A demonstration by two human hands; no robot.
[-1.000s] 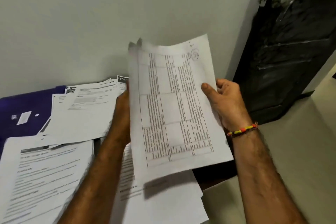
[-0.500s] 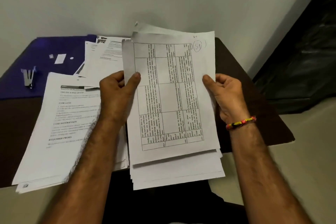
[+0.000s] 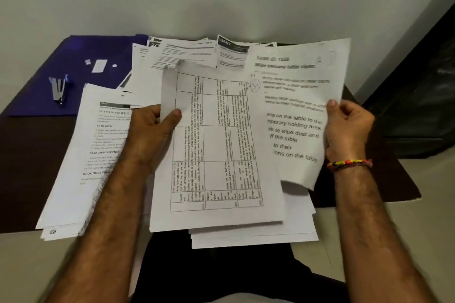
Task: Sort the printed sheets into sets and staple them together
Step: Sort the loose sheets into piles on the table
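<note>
Over a dark table (image 3: pixel 403 192) strewn with paper, the left hand (image 3: pixel 152 128) pinches the table-printed stack (image 3: pixel 216 155) while the right hand (image 3: pixel 347 125) grips a separated sheet (image 3: pixel 295 110), likely for sorting, stapler (image 3: pixel 58 88) lying well aside.

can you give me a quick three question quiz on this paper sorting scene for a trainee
1. True or false: the stapler lies on the purple folder.
2. Which hand holds the sheet headed "Wipe balcony table clean"? A) left B) right
3. Fill in: the left hand grips the sheet printed with a ____.

Key: 1 true. 2 B, the right hand. 3 table.
</note>
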